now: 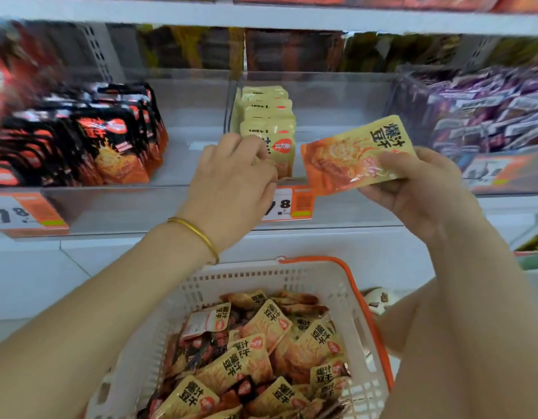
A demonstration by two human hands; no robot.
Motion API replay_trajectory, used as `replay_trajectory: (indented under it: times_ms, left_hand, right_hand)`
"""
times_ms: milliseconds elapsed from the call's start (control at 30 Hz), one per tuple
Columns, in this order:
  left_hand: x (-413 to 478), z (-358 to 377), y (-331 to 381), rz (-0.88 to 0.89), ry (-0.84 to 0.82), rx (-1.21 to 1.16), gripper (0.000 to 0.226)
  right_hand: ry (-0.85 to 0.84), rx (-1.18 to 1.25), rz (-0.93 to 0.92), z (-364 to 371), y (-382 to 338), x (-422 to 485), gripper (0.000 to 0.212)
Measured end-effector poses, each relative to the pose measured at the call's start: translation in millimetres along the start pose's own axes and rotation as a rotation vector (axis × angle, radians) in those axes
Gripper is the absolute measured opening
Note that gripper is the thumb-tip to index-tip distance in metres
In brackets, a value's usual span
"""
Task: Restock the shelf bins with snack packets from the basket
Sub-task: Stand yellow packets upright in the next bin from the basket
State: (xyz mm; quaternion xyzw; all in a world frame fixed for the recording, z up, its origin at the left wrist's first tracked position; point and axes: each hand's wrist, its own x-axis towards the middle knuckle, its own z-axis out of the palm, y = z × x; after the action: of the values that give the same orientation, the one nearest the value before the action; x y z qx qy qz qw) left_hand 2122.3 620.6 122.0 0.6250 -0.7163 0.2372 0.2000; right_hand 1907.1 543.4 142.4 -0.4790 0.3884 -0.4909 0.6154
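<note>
A white basket [319, 279] with an orange rim sits below the shelf, holding several yellow and dark snack packets [261, 352]. In the middle clear shelf bin [337, 95] stands a row of yellow packets [269, 116]. My left hand [234, 182] reaches into that bin and its fingers pinch the front packet of the row [284, 155]. My right hand [418, 189] grips one yellow and orange packet [355, 155] in the air, just right of the row and in front of the bin.
Black and orange packets [110, 137] fill the bin to the left. Purple packets [485, 110] fill the bin to the right. Orange price tags [291, 204] hang on the shelf's front edge. Another shelf runs overhead.
</note>
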Motion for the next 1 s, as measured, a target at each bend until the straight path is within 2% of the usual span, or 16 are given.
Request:
replay_trajectory:
  times_ms: [267,400,533,733,900,1000]
  left_hand:
    - [26,-3,-15,0.104,-0.014,0.185,0.045]
    - [37,-3,-22,0.071,-0.081,0.226,0.047]
    - [50,0,-25,-0.024,-0.142,0.225,0.032]
    - [53,8,-29,-0.064,-0.109,0.196,0.036]
    - [38,6,-30,-0.152,0.038,0.100,0.032]
    - [21,2,-24,-0.170,0.121,0.024,0.036]
  right_hand:
    - [0.016,-0.049,-0.063,9,-8,19,0.013]
    - [-0.034,-0.093,-0.110,10,-12,24,0.013]
    - [-0.123,-0.179,-0.111,11,-28,43,0.021]
    - [-0.353,-0.677,0.043,39,-13,68,0.025]
    - [-0.276,-1.132,-0.050,80,11,74,0.035]
    - [-0.167,-1.167,-0.137,92,18,73,0.043]
